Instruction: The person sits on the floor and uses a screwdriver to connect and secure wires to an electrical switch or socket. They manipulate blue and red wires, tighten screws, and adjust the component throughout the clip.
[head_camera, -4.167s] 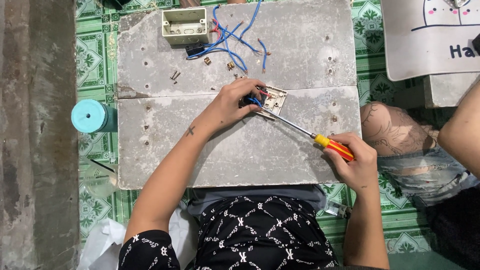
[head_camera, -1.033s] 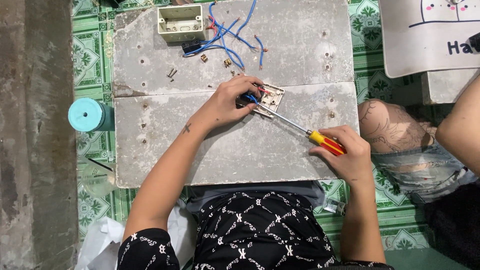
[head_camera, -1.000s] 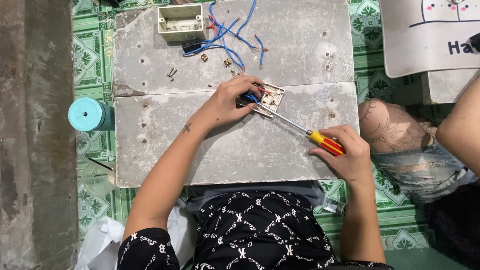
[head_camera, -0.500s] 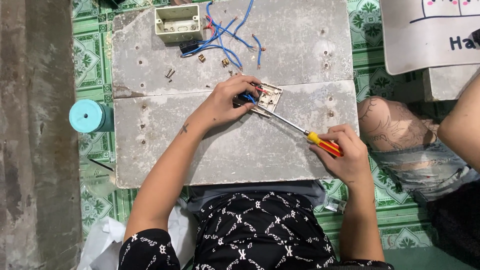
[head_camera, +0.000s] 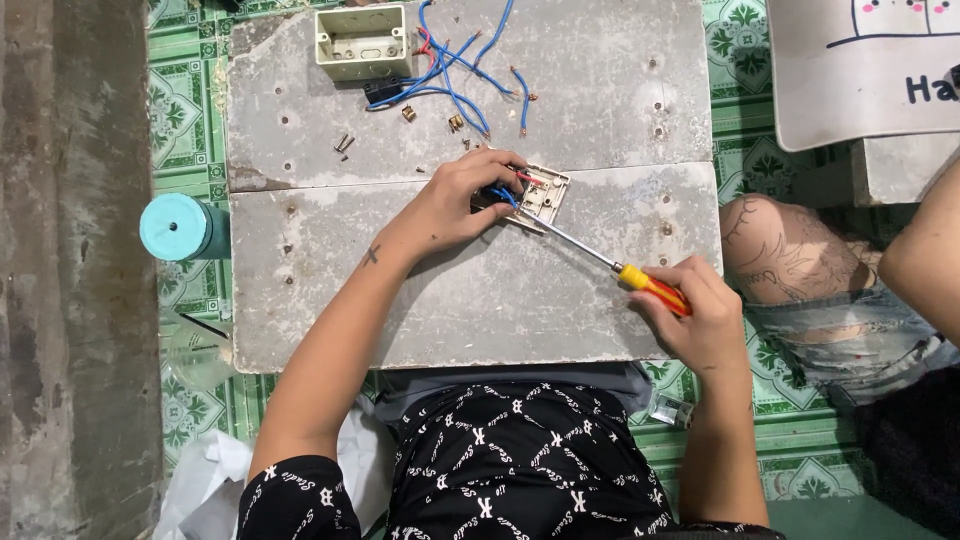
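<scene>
We see the left hand (head_camera: 462, 203) lying on the grey slab table (head_camera: 480, 290), its fingers closed together over one edge of a small cream-coloured square plastic switch plate (head_camera: 541, 194), pinning it against the slab. The plate sits near the middle of the table, right on the seam where the two grey slabs meet, and short red and blue wire ends (head_camera: 512, 186) run from under the fingertips into its back.

The right hand (head_camera: 697, 315) is wrapped tightly around the red-and-yellow handle of a long steel-shafted screwdriver (head_camera: 652, 290). The shaft slants up and to the left across the slab, and its tip rests on the lower edge of the plate, just beside the left hand's fingertips. The two hands are well apart, joined only by the line of the tool.

At the far edge of the table stands an open cream plastic junction box (head_camera: 362, 41), hollow side up. A tangle of loose blue wires (head_camera: 455, 70) spills from beside it toward the middle of the slab, with one red strand among them. A few small brass screws and fittings (head_camera: 408, 113) lie scattered between the box and the left hand.

Off the table's left edge, a turquoise cylindrical container (head_camera: 178, 227) stands on the green patterned floor tiles (head_camera: 180, 110). To the right, another person's bare knee in ripped denim shorts (head_camera: 800, 265) is close to the table corner, and a white board with dark markings (head_camera: 860, 70) lies beyond it.
</scene>
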